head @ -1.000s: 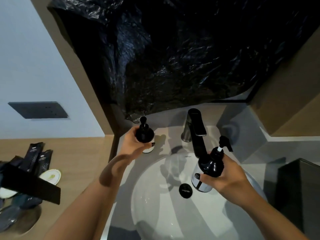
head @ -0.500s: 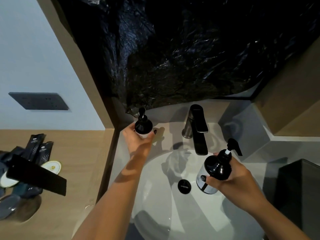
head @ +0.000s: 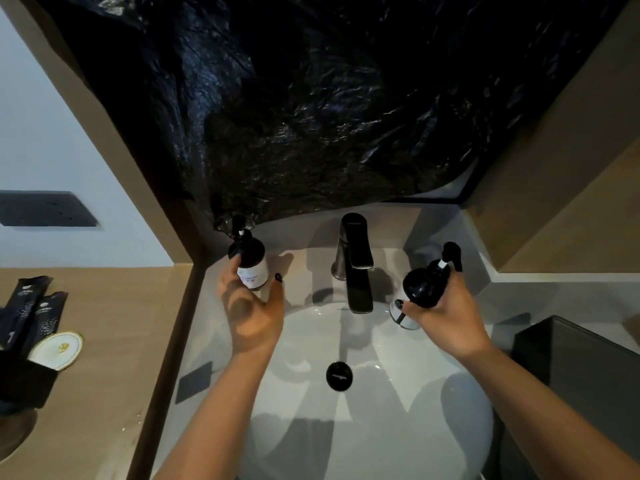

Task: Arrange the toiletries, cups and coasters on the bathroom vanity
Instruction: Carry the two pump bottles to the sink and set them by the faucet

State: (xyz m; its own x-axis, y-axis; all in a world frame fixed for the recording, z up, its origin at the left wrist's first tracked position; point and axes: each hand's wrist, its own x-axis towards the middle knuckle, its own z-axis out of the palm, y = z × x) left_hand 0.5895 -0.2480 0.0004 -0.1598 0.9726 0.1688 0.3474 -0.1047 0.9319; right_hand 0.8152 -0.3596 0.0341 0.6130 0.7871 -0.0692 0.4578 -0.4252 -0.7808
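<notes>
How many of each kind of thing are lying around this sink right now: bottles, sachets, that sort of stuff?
Pump bottles: 2, one in the left hand, one in the right hand
Dark sachets: 2
Round gold-rimmed coaster or lid: 1
Faucet: 1
Drain stopper: 1
Total: 7

1. Two pump bottles (head: pixel 250 259) (head: pixel 420 289) are showing black tops over white labelled bases.
2. Basin (head: pixel 381 427) is gleaming white, at six o'clock.
3. Faucet (head: pixel 356 261) is looking dark grey.
4. Sachets (head: pixel 31 313), at nine o'clock, are showing black.
</notes>
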